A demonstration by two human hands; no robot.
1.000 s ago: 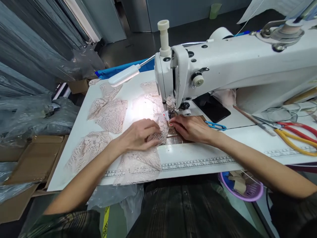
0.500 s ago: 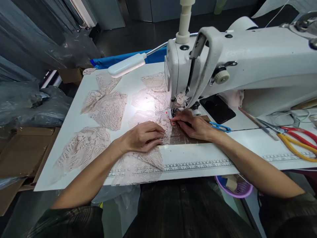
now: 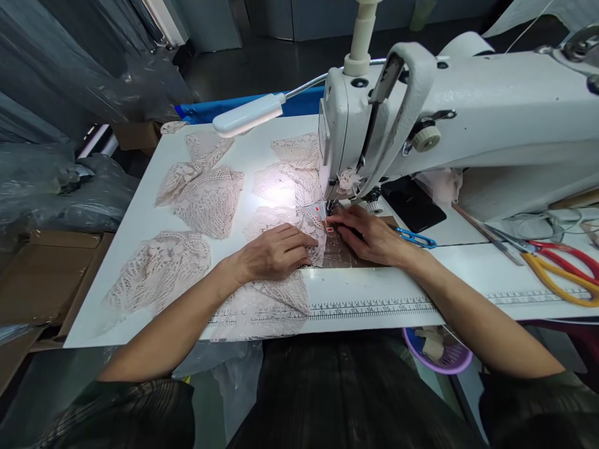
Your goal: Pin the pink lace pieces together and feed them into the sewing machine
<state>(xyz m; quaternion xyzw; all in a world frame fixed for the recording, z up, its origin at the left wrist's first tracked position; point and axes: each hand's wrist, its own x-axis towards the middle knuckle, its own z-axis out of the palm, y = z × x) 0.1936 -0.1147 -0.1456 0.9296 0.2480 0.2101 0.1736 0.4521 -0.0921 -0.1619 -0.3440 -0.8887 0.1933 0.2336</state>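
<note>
My left hand (image 3: 277, 252) lies flat, fingers outstretched, on a pale pink lace piece (image 3: 316, 234) at the sewing machine (image 3: 341, 125). Its fingertips press the lace a little left of the presser foot (image 3: 330, 209). Close by that foot, my right hand (image 3: 367, 234) is closed in a pinch at the lace's right edge; the fingers partly hide what they hold. Under my left wrist, another lace piece (image 3: 276, 308) hangs over the table's front edge. The needle's tip cannot be made out.
More lace pieces (image 3: 210, 202) lie on the white table (image 3: 234, 249). Right of my hands are a blue-handled tool (image 3: 415, 238), a black phone (image 3: 414, 204), and scissors (image 3: 561, 277) with red and yellow handles. A lamp (image 3: 248, 115) hangs over the lace. A purple basket (image 3: 452, 362) sits below.
My view has shifted slightly. The fingers of my left hand reach a little farther right over the lace, while my right hand stays pinched beside the presser foot.
</note>
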